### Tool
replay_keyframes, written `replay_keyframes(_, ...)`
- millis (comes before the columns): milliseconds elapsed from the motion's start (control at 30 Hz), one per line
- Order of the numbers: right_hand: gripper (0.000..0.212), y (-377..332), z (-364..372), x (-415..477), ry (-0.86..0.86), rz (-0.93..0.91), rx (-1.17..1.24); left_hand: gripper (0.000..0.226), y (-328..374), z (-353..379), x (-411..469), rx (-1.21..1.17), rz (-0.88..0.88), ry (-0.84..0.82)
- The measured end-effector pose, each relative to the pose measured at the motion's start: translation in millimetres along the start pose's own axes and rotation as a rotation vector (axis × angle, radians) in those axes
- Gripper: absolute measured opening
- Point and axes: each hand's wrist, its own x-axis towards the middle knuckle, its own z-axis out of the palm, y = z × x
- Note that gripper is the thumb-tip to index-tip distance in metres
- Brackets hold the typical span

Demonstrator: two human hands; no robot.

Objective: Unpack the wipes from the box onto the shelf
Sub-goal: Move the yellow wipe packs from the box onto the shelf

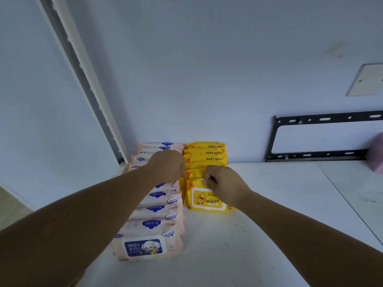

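I've got my right hand (222,183) pinching the top edge of the front yellow pack (205,200) on the shelf (259,235) and my left hand (167,166) seemingly pinching its other corner, I guess to stand it snug against the yellow row (204,152) just behind my knuckles.

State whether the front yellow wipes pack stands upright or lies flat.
Upright: the front yellow pack stands on its bottom edge on the shelf, label facing the camera; the right hand pinches its top edge.
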Motion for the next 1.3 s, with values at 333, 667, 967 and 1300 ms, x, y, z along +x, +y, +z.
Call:
replay_keyframes(333,0.015,13.9,0.0,0.2,0.185,-0.056,0.019,0.093,34.2,3.4,-15.5,0.006,0.291,-0.012)
replay_keyframes(667,0.092,42.8,-2.7,-33.7,0.12,0.202,-0.168,0.078,47.8,14.0,-10.8,0.101,0.275,0.105)
replay_keyframes(967,0.09,31.1,2.0,-30.7,0.1,0.284,-0.181,0.08,52.9,6.3,-20.7,0.086,0.166,0.05)
replay_keyframes(1300,0.059,62.9,-39.2,-92.2,0.052,0.277,0.021,0.053,101.1,-4.4,-54.6,-0.149,0.156,0.046)
